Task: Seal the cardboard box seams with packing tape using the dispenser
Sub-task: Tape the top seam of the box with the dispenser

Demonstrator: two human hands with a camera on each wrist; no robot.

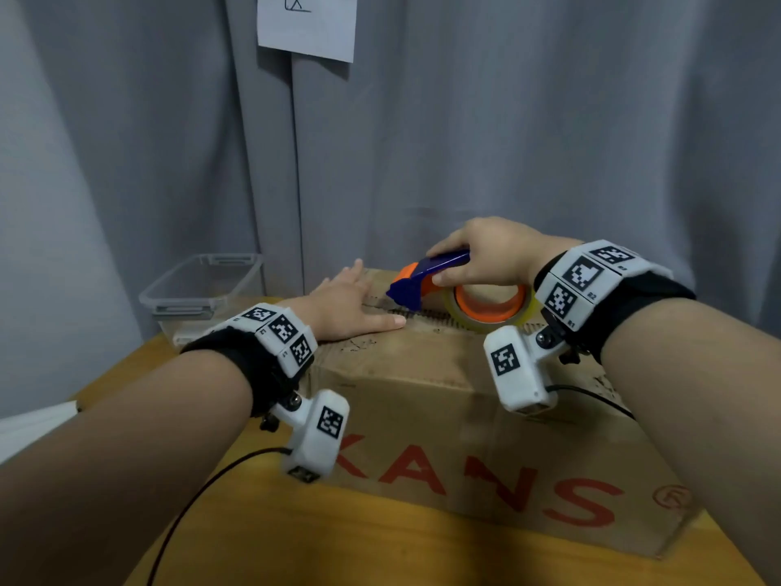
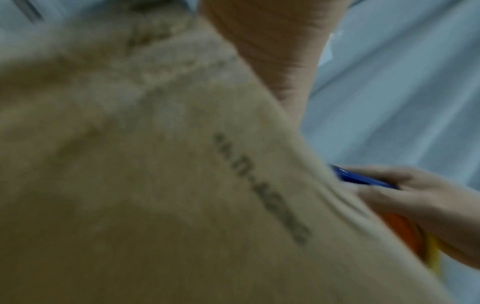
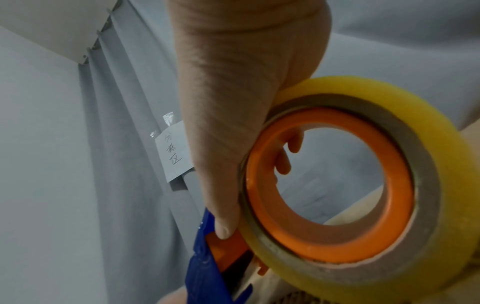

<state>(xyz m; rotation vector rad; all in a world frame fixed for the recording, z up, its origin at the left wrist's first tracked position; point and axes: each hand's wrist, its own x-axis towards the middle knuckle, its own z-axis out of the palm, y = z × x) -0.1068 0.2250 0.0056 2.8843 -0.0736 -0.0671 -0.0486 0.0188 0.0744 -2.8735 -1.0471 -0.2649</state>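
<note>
A brown cardboard box [image 1: 443,391] with red letters lies on the yellow table [image 1: 262,543]. My left hand [image 1: 350,304] lies flat with straight fingers on the box top, left of the centre seam [image 1: 416,313]. My right hand [image 1: 486,253] grips the blue and orange tape dispenser [image 1: 427,277], whose nose touches the seam beside the left fingers. Its yellowish tape roll [image 1: 492,308] rests on the box top. The right wrist view shows the roll [image 3: 363,195] close up, with my thumb [image 3: 226,144] on the dispenser [image 3: 207,263]. The left wrist view is blurred; the box [image 2: 155,185] fills it.
A clear plastic bin [image 1: 198,289] stands at the back left of the table. Grey curtains [image 1: 549,141] hang right behind the box, with a white paper note [image 1: 306,25] pinned up. A black cable [image 1: 203,492] trails from my left wrist across the table.
</note>
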